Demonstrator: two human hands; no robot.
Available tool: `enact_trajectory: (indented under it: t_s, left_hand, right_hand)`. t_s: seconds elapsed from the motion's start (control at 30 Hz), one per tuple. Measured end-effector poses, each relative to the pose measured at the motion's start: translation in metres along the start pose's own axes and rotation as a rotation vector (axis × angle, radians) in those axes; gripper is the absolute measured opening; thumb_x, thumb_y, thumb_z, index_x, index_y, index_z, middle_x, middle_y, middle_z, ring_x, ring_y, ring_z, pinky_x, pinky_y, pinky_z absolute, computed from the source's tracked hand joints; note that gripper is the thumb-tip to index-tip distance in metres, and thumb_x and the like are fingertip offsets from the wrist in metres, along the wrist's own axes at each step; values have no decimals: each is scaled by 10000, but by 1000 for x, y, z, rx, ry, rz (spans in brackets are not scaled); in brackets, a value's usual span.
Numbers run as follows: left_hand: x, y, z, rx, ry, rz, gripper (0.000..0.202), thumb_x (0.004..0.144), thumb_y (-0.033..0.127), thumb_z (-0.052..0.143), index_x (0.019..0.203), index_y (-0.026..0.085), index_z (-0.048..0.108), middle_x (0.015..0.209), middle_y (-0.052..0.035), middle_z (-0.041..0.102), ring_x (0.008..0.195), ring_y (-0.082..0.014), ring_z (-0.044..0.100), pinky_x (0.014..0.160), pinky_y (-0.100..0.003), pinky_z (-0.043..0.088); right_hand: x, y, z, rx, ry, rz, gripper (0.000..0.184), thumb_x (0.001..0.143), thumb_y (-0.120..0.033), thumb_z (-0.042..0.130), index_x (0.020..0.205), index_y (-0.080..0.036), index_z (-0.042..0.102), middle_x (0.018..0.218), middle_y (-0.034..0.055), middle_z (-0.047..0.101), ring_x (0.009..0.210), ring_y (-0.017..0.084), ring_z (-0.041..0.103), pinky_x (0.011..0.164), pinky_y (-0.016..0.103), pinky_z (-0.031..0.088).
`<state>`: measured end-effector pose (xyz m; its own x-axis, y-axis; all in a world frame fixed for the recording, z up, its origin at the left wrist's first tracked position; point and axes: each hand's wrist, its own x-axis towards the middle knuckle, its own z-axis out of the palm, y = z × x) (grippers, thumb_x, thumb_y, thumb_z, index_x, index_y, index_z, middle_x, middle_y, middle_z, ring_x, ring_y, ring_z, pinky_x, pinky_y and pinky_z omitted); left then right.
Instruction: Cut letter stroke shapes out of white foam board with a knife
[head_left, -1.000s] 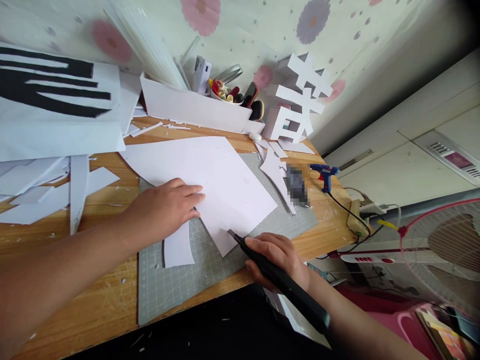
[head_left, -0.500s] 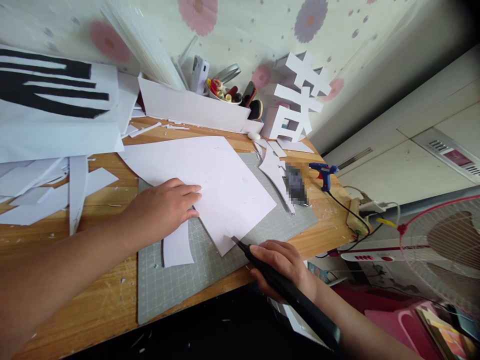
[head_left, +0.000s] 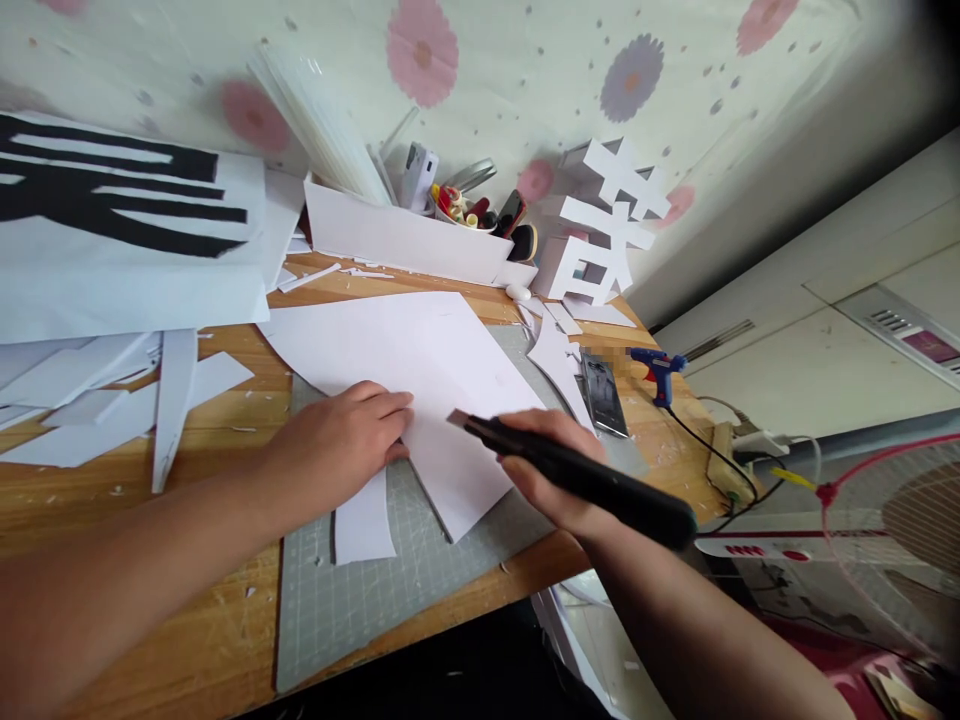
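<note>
A large white foam board sheet (head_left: 442,350) lies over a grey cutting mat (head_left: 360,610). My left hand (head_left: 364,430) rests on its near-left edge, pressing with fingers extended and the thumb low by the edge. In my right hand (head_left: 551,465) is a black utility knife (head_left: 607,485), its handle wrapped by closed fingers. The blade points left above the sheet; whether its tip touches cannot be told. A narrow white cut strip (head_left: 365,525) sits below my left hand on the mat.
White offcuts (head_left: 82,410) pile up at the left beside a black-painted sheet (head_left: 127,190). Along the back stand a white box (head_left: 405,240) with tools and a white built-up character (head_left: 600,220). A phone (head_left: 604,395), corded glue gun (head_left: 660,372) and fan (head_left: 900,540) are at the right.
My right hand has lifted the knife up and away from the sheet's near corner, toward its middle. My left hand stays on the board. The whole view has shifted slightly.
</note>
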<state>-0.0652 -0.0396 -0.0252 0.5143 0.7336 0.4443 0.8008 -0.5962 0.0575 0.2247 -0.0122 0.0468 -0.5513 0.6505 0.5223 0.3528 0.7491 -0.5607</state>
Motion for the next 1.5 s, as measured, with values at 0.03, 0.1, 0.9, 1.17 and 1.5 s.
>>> enact_trajectory:
  t_s: [0.03,0.1,0.9,1.17,1.5]
  left_hand:
    - [0,0,0,19,12,14,322,1098,347,556,1097,130,794,1230,-159,799,1079,-318,722,891,-437,616]
    - [-1,1,0,62,39,41,356,1111,346,522,1141,107,784,1220,-169,798,1097,-329,725,897,-450,631]
    - [-1,10,-2,49,79,24,236,1071,218,571,1043,111,779,1180,-187,803,1149,-310,756,1101,-453,603]
    - [0,10,-4,106,70,34,322,1103,240,493,1023,125,782,1170,-168,814,1136,-305,766,1040,-441,644]
    - [-2,8,0,29,13,-4,262,1091,266,547,1051,154,781,1215,-154,802,1192,-311,741,1077,-464,617]
  right_hand:
    - [11,3,5,27,4,31,255,883,-254,752,1135,-264,716,969,43,847,805,213,821,722,303,652]
    - [28,11,18,104,-3,47,228,893,-275,748,1118,-259,719,1002,46,850,848,211,823,766,315,660]
    - [26,38,62,81,1,-82,216,900,-241,678,1116,-249,680,870,18,818,698,171,774,652,284,624]
    - [27,37,62,53,-5,-65,184,892,-275,673,1073,-247,688,845,11,815,669,170,765,623,292,627]
    - [27,34,62,32,-42,-73,195,887,-259,686,1082,-250,693,832,8,805,678,179,768,648,302,630]
